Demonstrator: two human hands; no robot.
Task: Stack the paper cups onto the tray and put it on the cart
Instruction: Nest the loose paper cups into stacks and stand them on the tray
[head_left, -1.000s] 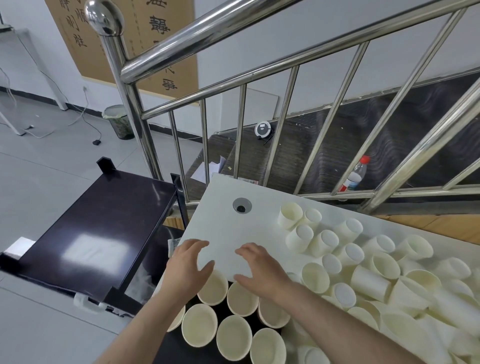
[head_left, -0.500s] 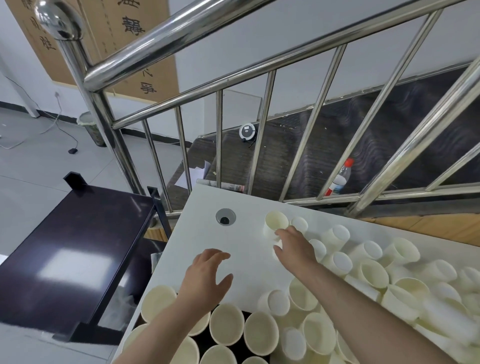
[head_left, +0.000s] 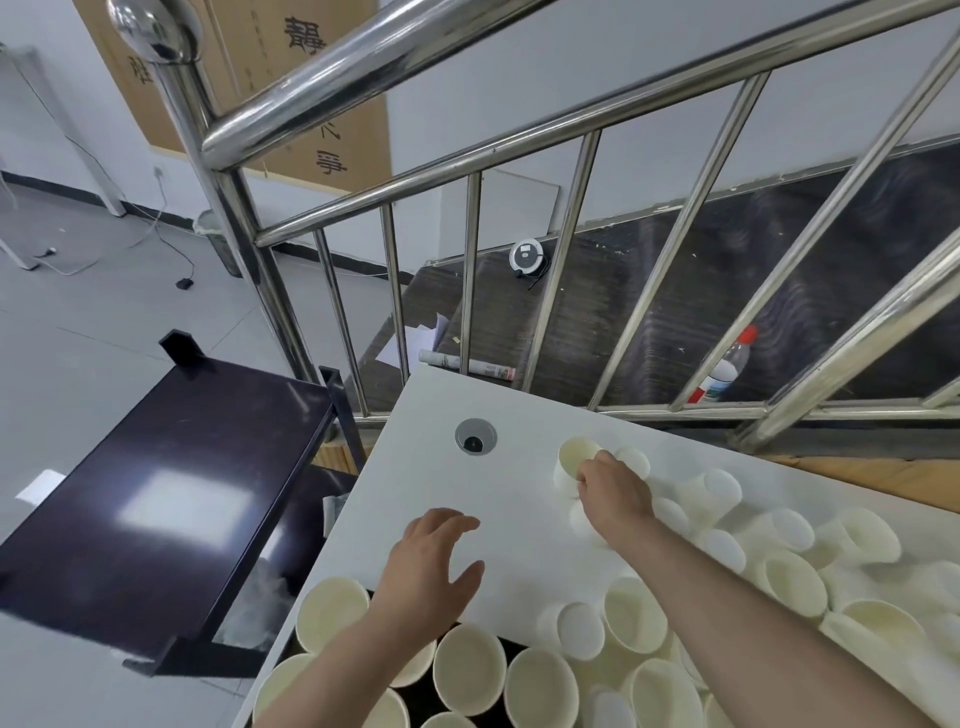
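Many cream paper cups lie tumbled on their sides across the right half of a white table (head_left: 509, 525). My right hand (head_left: 613, 493) reaches to the far end of that pile and grips one lying cup (head_left: 571, 460) by its rim. Spread and relaxed, my left hand (head_left: 434, 566) hovers over the table's near part and holds nothing. Below it, several cups stand upright (head_left: 467, 667) on a dark tray (head_left: 421, 699), only slivers of which show between them. A black cart (head_left: 166, 483) stands to the left of the table, its glossy top bare.
A steel stair railing (head_left: 467, 280) runs right behind the table's far edge. The table has a round cable hole (head_left: 475, 436). Beyond the bars lie a dark stair landing with papers, a rolled newspaper (head_left: 467, 365), a plastic bottle (head_left: 724, 371) and a small round device.
My right hand left the upright cups, reached forward to the far end of the loose pile and closed on a lying cup. My left hand lifted off the cups and opened.
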